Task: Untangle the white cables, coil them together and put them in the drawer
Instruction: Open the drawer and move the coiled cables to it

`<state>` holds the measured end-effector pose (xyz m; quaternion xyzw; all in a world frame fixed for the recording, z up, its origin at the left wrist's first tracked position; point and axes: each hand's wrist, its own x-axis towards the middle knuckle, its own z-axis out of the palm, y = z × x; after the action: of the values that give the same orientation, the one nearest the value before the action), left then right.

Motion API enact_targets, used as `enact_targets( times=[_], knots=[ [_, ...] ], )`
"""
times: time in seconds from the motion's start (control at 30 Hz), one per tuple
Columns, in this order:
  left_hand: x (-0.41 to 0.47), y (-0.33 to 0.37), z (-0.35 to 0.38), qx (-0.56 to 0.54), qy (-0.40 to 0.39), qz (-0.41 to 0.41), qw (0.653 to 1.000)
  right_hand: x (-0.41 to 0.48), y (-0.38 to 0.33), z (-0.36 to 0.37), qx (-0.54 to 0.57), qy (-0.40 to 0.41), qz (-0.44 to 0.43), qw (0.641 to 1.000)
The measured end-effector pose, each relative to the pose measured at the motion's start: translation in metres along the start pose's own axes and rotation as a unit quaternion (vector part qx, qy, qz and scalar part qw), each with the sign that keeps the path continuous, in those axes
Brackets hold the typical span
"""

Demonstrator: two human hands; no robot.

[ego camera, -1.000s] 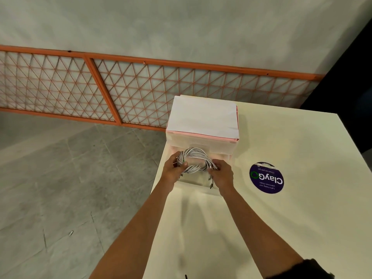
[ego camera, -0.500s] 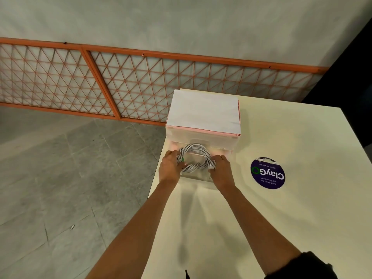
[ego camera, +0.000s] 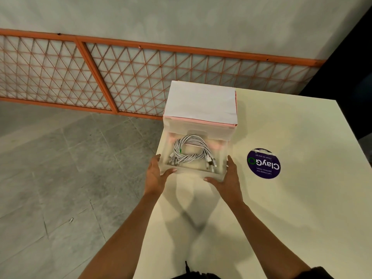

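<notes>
The white cables (ego camera: 189,152) lie as one loose coil inside the pulled-out clear plastic drawer (ego camera: 193,172), plug ends pointing toward the front right. A small green tie shows on the coil's left side. My left hand (ego camera: 156,174) rests against the drawer's front left corner, thumb across the front wall and fingers along the side. At the front right corner my right hand (ego camera: 227,178) does the same. Neither hand touches the cables.
The drawer belongs to a small pink-edged drawer unit (ego camera: 201,101) with white paper on top, at the left edge of the cream table (ego camera: 281,218). A round purple sticker (ego camera: 263,163) lies to the right. An orange lattice fence (ego camera: 120,77) and grey floor are beyond.
Both hands let go of the coil, which now lies in the drawer. They drew back from inside it to the drawer's front corners.
</notes>
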<state>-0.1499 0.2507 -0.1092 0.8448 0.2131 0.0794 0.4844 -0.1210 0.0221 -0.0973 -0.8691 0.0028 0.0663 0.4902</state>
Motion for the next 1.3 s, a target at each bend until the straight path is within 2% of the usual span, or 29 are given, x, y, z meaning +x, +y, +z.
enact_targets(
  times=[0.47, 0.67, 0.9, 1.07, 1.3],
  knots=[
    [0.045, 0.016, 0.006, -0.026, 0.024, -0.020, 0.999, 0.048, -0.006, -0.004, 0.060, 0.066, 0.020, 0.996],
    [0.075, 0.027, 0.010, -0.038, 0.020, -0.032, 0.999, 0.078, -0.007, -0.002, 0.019, 0.083, 0.011, 0.996],
    [0.097, 0.032, 0.018, -0.025, 0.008, -0.016, 1.000, 0.106, -0.008, -0.005, 0.017, 0.086, 0.008, 0.996],
    [0.099, 0.031, 0.019, -0.055, 0.012, -0.013, 0.998, 0.110, 0.000, -0.006, 0.012, 0.094, 0.017, 0.995],
    [0.109, 0.026, 0.005, -0.015, -0.052, 0.010, 0.998, 0.094, -0.006, 0.000, 0.035, 0.131, -0.004, 0.991]
  ],
)
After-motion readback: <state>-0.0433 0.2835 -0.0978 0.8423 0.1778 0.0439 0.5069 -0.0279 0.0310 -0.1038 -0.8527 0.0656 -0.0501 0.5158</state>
